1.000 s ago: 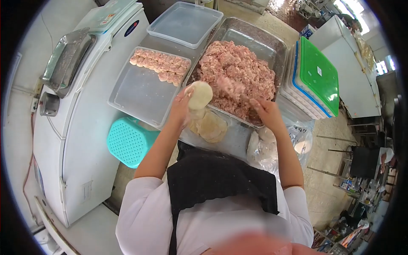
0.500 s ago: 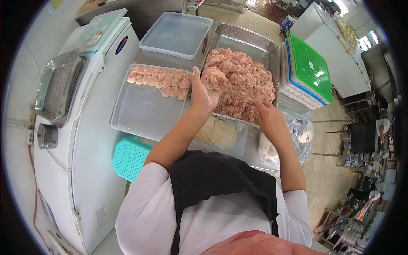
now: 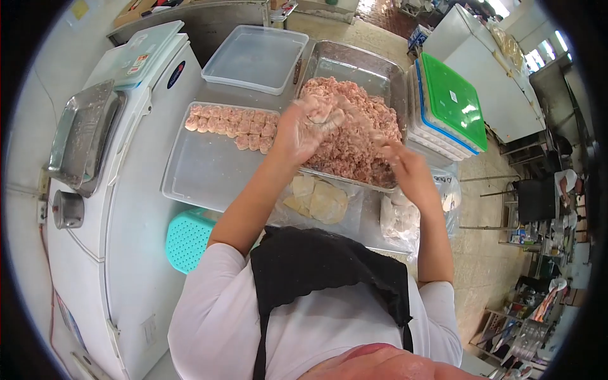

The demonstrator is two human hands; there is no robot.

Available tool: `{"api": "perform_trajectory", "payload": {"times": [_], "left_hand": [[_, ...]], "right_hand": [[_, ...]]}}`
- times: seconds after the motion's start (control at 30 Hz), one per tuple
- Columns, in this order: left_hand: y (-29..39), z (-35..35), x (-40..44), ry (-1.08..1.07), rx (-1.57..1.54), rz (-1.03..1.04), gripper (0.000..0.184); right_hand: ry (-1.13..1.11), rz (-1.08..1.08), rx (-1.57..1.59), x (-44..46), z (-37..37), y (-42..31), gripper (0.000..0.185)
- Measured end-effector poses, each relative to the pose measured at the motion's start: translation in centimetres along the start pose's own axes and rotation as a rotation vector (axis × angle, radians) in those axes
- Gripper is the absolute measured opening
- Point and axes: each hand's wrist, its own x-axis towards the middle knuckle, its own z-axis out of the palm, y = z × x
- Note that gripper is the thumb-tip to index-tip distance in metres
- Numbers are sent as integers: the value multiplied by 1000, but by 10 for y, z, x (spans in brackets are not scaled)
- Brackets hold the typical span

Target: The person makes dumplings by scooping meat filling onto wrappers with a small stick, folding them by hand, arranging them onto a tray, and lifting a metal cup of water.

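Note:
My left hand [image 3: 294, 136], smeared by motion, is raised at the left side of the metal pan, its palm cupped under a dumpling [image 3: 324, 118] of pale wrapper and minced meat. Over the pan's right front part, my right hand [image 3: 404, 163] has its fingers pinched together; what they grip is too blurred to make out. A large mound of pink minced meat [image 3: 361, 136] fills much of the metal pan [image 3: 342, 60]. Close rows of meat-filled dumplings [image 3: 231, 120] stand on the plastic tray [image 3: 202, 164] at left. Round dough wrappers [image 3: 320, 199] lie in front of the pan.
An unfilled clear plastic container [image 3: 253, 57] is at the back. Stacked boxes with a green lid [image 3: 453, 101] stand right of the pan. A plastic bag [image 3: 399, 218] rests at the front right. A turquoise stool [image 3: 187, 240] and white freezer [image 3: 133, 209] are at left.
Both hands have moved slightly and are more blurred now. My right hand has lifted a little off the meat. The whole view has shifted a little.

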Motion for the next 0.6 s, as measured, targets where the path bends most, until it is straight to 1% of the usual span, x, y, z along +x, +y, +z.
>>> {"api": "perform_trajectory", "payload": {"times": [0.03,0.13,0.23,0.33,0.43,0.53,0.6], "left_hand": [[2,9,-6,-80,122,8,41],[1,21,-16,2,932,148,50],[7,41,-15,-220,1287,350,64],[7,56,-20,-192,1435,88,66],[-2,48,-8,-298,1547,-144,59],[-19,33,-13,-396,1755,242,46],[-31,24,-6,-159,1525,-70,43]], "right_hand": [[66,39,-50,-3,-3,5,28],[-169,173,131,-6,-19,6,30],[-256,227,179,-13,-39,5,29],[-326,159,76,-14,-50,-1,29],[-288,-67,117,-15,-31,36,29],[-353,-187,83,-7,-19,87,29],[-300,-191,-50,5,-27,105,29]]}}
